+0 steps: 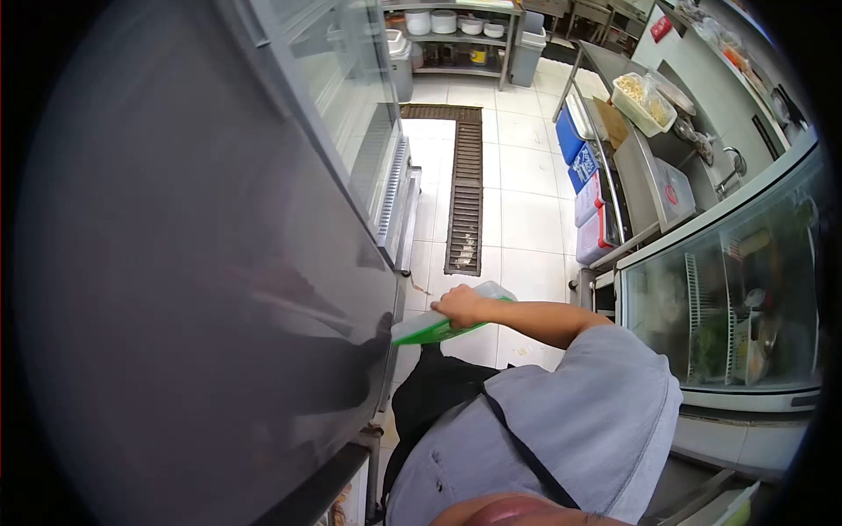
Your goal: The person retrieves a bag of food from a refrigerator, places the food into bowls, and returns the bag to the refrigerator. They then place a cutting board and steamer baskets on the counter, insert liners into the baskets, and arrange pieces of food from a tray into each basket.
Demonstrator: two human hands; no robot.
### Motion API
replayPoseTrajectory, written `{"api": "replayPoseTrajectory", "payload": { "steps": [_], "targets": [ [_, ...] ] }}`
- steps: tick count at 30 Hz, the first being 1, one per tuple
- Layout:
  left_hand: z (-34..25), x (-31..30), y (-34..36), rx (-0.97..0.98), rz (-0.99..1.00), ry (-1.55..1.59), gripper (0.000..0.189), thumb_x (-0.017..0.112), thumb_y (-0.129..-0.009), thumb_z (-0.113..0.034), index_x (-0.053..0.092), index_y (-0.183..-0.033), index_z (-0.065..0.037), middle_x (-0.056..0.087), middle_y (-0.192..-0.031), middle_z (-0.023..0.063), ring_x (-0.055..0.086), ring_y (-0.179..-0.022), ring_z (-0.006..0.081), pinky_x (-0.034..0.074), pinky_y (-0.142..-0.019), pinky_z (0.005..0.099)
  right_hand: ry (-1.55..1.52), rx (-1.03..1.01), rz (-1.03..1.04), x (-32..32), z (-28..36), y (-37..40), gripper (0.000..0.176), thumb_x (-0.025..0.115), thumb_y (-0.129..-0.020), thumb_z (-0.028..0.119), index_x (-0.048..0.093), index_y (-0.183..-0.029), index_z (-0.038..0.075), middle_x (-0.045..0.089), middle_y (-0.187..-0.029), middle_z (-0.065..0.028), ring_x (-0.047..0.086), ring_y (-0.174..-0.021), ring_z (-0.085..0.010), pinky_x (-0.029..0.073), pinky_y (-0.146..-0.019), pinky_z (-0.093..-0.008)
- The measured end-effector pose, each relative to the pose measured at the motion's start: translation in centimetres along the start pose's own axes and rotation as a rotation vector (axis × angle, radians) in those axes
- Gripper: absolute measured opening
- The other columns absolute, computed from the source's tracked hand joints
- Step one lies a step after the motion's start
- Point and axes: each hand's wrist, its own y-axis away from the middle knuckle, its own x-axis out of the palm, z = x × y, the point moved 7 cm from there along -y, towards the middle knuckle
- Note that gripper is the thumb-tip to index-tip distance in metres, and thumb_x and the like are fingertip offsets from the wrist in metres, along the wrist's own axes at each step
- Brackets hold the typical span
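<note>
My right hand (461, 306) reaches across in front of my body, with its fingers closed over a plastic container (427, 332). The container is translucent on top with a bright green lower edge. Its left end comes right up to the dark front of a tall steel cabinet (219, 263). Below the container hangs the black apron (443, 379) that I wear over a grey shirt. My left hand is outside what shows here.
A floor drain grate (467, 188) runs ahead along white tiles. To the right stand a steel sink counter (638, 167), a tub of pale food (645, 103) and a glass-door fridge (728, 298). Lidded boxes (589, 197) sit under the counter. Shelves with white containers (445, 22) stand far ahead.
</note>
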Motion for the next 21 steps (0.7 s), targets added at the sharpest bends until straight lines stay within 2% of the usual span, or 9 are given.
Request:
{"api": "replayPoseTrajectory", "payload": {
  "steps": [4, 7, 9, 11, 12, 15, 17, 19, 21],
  "targets": [
    [0.0, 1.4, -4.7, 0.061, 0.006, 0.064, 0.027, 0.05, -0.094, -0.03, 0.056, -0.107, -0.008, 0.061, -0.096, 0.0098, 0.06, -0.082, 0.0225, 0.05, -0.069, 0.036, -0.066, 0.224, 0.029, 2.4, -8.8, -1.8, 0.056, 0.078, -0.07, 0.036, 0.059, -0.116, 0.011, 0.067, -0.097, -0.0162, 0.065, -0.093, -0.035, 0.053, -0.076, -0.0459],
    [6.0, 3.0, -6.2, -0.094, -0.014, 0.022, 0.026, 0.05, -0.094, -0.029, 0.056, -0.106, -0.007, 0.061, -0.094, 0.0098, 0.06, -0.08, 0.0223, 0.049, -0.068, 0.0357, -0.208, 0.315, 0.027, 4.4, -15.7, -2.4, 0.062, 0.079, -0.069, 0.038, 0.057, -0.122, 0.013, 0.067, -0.099, -0.0155, 0.065, -0.092, -0.036, 0.052, -0.077, -0.0456],
    [12.9, 5.1, -6.0, -0.279, -0.005, -0.039, 0.025, 0.05, -0.093, -0.029, 0.056, -0.105, -0.007, 0.061, -0.093, 0.0097, 0.06, -0.079, 0.0221, 0.049, -0.066, 0.0355, -0.328, 0.418, -0.084, 5.6, -19.8, -0.8, 0.061, 0.079, -0.069, 0.037, 0.057, -0.121, 0.013, 0.067, -0.099, -0.0157, 0.064, -0.094, -0.0364, 0.052, -0.079, -0.046],
    [19.9, 5.4, -1.4, -0.543, 0.037, -0.089, 0.025, 0.05, -0.093, -0.029, 0.056, -0.104, -0.007, 0.061, -0.091, 0.0097, 0.06, -0.077, 0.0219, 0.049, -0.065, 0.0353, -0.436, 0.532, -0.193, 6.5, -23.6, 1.8, 0.06, 0.079, -0.07, 0.036, 0.058, -0.12, 0.012, 0.067, -0.099, -0.0159, 0.063, -0.096, -0.0368, 0.051, -0.08, -0.0464],
    [23.7, 5.6, 1.8, -0.722, 0.075, -0.104, 0.025, 0.05, -0.093, -0.029, 0.057, -0.103, -0.007, 0.061, -0.091, 0.0097, 0.059, -0.077, 0.0218, 0.049, -0.064, 0.0352, -0.545, 0.668, -0.306, 7.0, -25.6, 3.5, 0.063, 0.08, -0.069, 0.036, 0.057, -0.123, 0.012, 0.068, -0.096, -0.0171, 0.064, -0.093, -0.0368, 0.051, -0.078, -0.0458],
    [29.7, 4.2, 12.2, -1.216, 0.204, -0.161, 0.024, 0.05, -0.092, -0.028, 0.057, -0.101, -0.007, 0.061, -0.089, 0.0096, 0.059, -0.075, 0.0215, 0.048, -0.063, 0.0349, -0.739, 0.957, -0.541, 8.0, -30.3, 8.2, 0.069, 0.08, -0.069, 0.036, 0.055, -0.127, 0.008, 0.068, -0.098, -0.0212, 0.065, -0.093, -0.0381, 0.051, -0.079, -0.044],
    [31.7, 4.9, 16.9, -1.482, 0.3, -0.174, 0.024, 0.049, -0.092, -0.028, 0.057, -0.1, -0.007, 0.061, -0.088, 0.0096, 0.059, -0.073, 0.0214, 0.048, -0.061, 0.0347, -0.754, 1.092, -0.686, 8.6, -32.9, 10.6, 0.071, 0.08, -0.07, 0.035, 0.053, -0.13, 0.011, 0.067, -0.102, -0.0201, 0.064, -0.093, -0.0393, 0.05, -0.081, -0.0463],
    [33.1, 7.9, 18.4, -1.627, 0.361, -0.159, 0.024, 0.049, -0.092, -0.028, 0.057, -0.099, -0.007, 0.061, -0.087, 0.0095, 0.059, -0.072, 0.0212, 0.048, -0.06, 0.0345, -0.72, 1.211, -0.811, 8.6, -35.2, 12.6, 0.072, 0.082, -0.068, 0.032, 0.053, -0.131, 0.011, 0.067, -0.104, -0.021, 0.065, -0.091, -0.04, 0.05, -0.081, -0.0466],
    [35.2, 12.9, 17.1, -1.666, 0.41, -0.145, 0.023, 0.049, -0.092, -0.027, 0.058, -0.098, -0.007, 0.061, -0.085, 0.0095, 0.059, -0.071, 0.021, 0.048, -0.059, 0.0343, -0.689, 1.303, -0.856, 9.0, -38.5, 13.6, 0.071, 0.082, -0.069, 0.03, 0.053, -0.131, 0.011, 0.066, -0.106, -0.0207, 0.065, -0.093, -0.0386, 0.05, -0.08, -0.0462]
  ]
}}
